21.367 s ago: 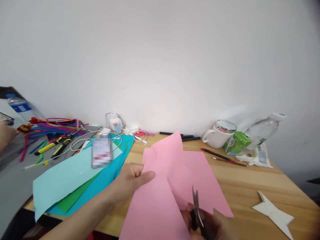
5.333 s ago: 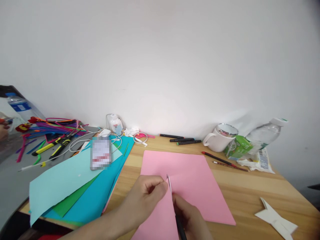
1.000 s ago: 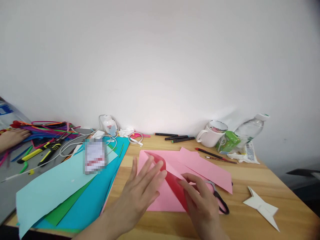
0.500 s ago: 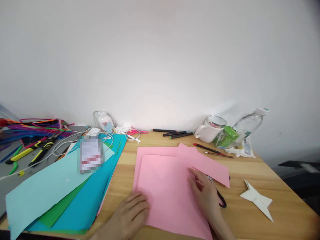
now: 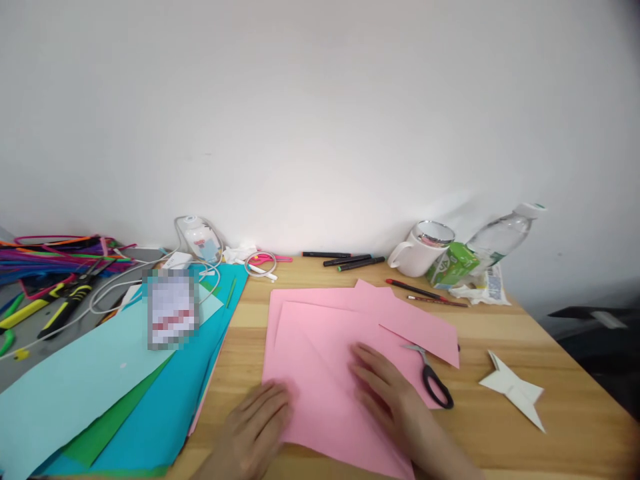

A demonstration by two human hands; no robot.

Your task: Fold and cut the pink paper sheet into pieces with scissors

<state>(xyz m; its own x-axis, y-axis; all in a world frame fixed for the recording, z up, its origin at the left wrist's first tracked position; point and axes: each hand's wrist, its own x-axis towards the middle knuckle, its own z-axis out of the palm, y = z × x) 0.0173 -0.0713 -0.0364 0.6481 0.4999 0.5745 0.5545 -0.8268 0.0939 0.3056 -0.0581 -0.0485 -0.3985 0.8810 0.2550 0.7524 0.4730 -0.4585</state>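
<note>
Pink paper [image 5: 320, 333] lies flat beneath left hand [image 5: 257, 427] and right hand [image 5: 390, 397], each grip spread apart, pressing it.

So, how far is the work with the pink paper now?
Probably done: cutting, since the scissors lie free and a separate pink piece lies behind. In hand: left hand and right hand press the top pink sheet flat. Left: it shows no finished folds, unlike the white folded star.
</note>
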